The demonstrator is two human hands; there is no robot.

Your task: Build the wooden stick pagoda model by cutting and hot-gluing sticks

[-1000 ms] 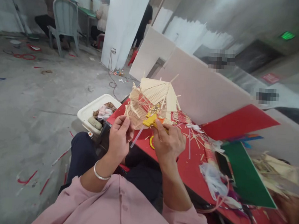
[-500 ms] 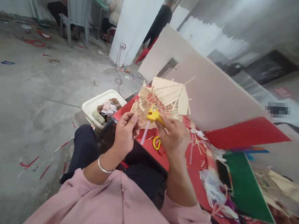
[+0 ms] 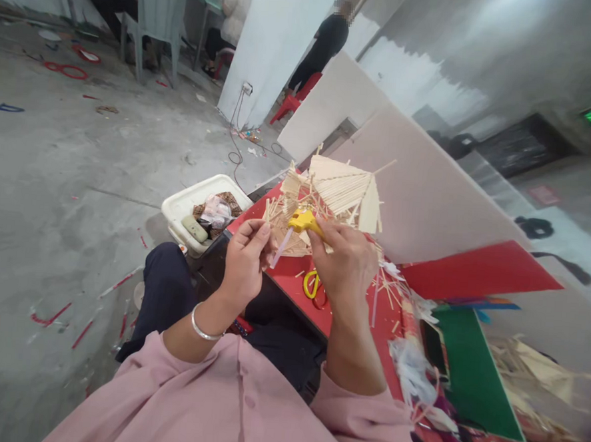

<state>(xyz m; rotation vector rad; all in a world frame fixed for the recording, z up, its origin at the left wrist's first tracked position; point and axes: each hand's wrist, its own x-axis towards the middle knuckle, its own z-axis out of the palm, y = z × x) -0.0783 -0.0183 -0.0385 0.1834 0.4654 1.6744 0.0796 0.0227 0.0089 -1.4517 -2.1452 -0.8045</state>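
Note:
In my right hand (image 3: pixel 348 257) is a yellow glue gun (image 3: pixel 303 219), gripped with fingers wrapped round its handle. A translucent glue stick (image 3: pixel 281 248) sticks out of the gun's rear, slanting down beside my left fingers. My left hand (image 3: pixel 246 255) is closed in a pinch on a thin wooden stick (image 3: pixel 267 210), whose upper end shows above the thumb; its lower part is hidden. Just beyond both hands stands a model built of pale wooden sticks (image 3: pixel 340 184), with a slatted, roof-like top. Yellow-handled scissors (image 3: pixel 311 285) lie on the red table (image 3: pixel 291 286) below the gun.
A white tub (image 3: pixel 174 203) with cloth and bags stands left of the table. White boards (image 3: pixel 403 167) rise behind the model. To the right lie loose sticks (image 3: pixel 391 290), a plastic bag (image 3: pixel 411 368) and a green board (image 3: pixel 476 372). Other people sit or stand farther back.
The glue gun has turned in my right hand, so its glue stick slants more to the left, nearer my left fingers. The view has shifted slightly. My left hand keeps its pinch.

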